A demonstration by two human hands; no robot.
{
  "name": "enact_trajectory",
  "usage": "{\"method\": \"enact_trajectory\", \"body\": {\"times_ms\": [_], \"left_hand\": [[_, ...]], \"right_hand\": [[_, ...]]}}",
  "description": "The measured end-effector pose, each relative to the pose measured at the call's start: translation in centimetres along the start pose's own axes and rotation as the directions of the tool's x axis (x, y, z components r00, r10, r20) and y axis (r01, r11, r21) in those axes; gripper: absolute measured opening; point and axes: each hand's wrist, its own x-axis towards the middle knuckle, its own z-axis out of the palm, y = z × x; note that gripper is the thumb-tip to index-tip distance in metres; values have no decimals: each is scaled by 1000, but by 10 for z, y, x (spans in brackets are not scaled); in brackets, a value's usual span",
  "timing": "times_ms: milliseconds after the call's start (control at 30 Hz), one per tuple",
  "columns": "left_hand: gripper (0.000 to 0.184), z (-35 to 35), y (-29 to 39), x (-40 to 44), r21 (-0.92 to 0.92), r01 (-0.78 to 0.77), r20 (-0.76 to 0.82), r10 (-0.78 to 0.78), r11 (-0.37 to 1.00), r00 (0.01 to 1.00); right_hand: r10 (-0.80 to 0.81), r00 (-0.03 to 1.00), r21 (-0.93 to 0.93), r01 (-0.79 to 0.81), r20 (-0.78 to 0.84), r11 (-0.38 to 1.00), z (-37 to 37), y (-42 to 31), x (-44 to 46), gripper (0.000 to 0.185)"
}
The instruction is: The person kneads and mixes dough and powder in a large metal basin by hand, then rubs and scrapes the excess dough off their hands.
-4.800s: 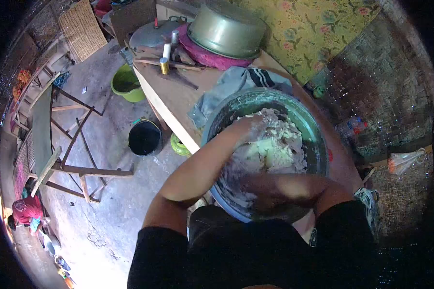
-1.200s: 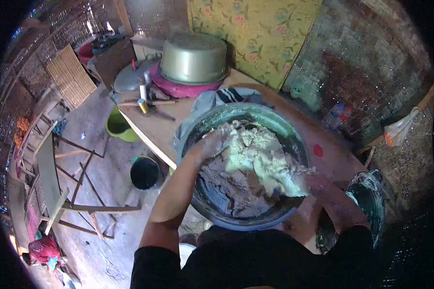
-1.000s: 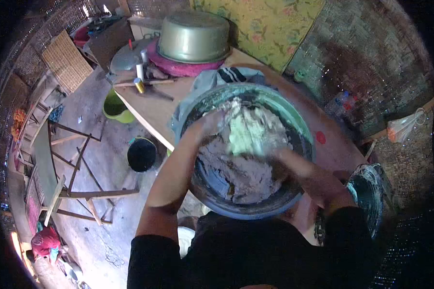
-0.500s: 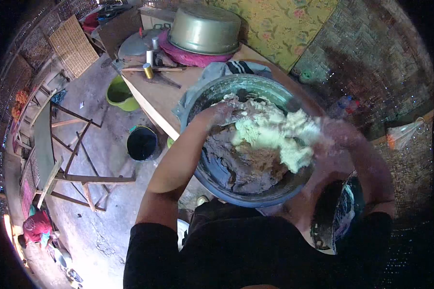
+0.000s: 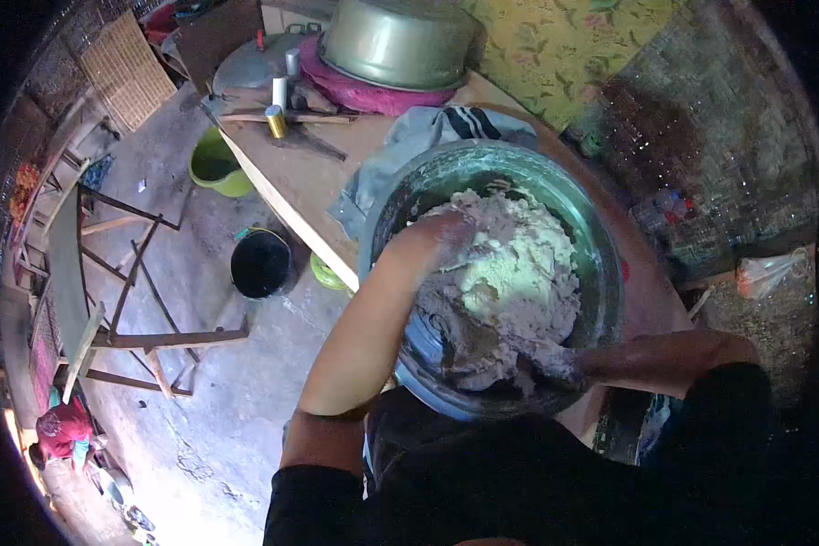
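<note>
A large round basin (image 5: 605, 273) stands at the table's near side, holding a thick, lumpy pale dough-like mass (image 5: 528, 264) with a darker part at lower left. My left hand (image 5: 446, 238) presses on the upper left of the mass, its fingers blurred and partly sunk in it. Low on the right inside the basin, my right hand (image 5: 555, 362) is coated with the mass and touches its lower edge; its fingers cannot be made out. Behind the basin lies a grey cloth (image 5: 396, 150) with dark stripes.
On the wooden table (image 5: 291, 173) stand a large metal pot (image 5: 396, 45) over a pink cover (image 5: 337, 77), and a gold can (image 5: 276, 121). A green tub (image 5: 218, 164) and dark bucket (image 5: 261, 264) are on the floor. A person in red (image 5: 62, 429) is far lower left.
My right hand has come from beyond the basin's right rim down into its lower right. The lifted pale lump now lies back within the basin. The view has shifted slightly.
</note>
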Motion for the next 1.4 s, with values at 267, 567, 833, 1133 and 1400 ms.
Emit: {"method": "enact_trajectory", "body": {"times_ms": [267,567,833,1133,1400], "left_hand": [[40,5,9,-4,-30,70,-98,-72,997,993],[35,17,-18,24,-5,14,-199,-14,1000,980],[41,5,-64,39,128,-158,-105,172,979,979],[45,6,-47,14,-226,-55,-119,29,973,992],[40,-19,-19,3,-79,-132,-99,123,988,987]], "right_hand": [[4,996,-41,-1,87,999,7,-21,29,43],[-233,964,-137,250,128,959,-5,-57,28,40],[-436,889,-118,452,142,884,-18,-65,-3,38],[-627,772,359,618,-107,699,-21,-61,-52,35],[-764,607,-520,590,-218,617,-123,-85,144,16]]}}
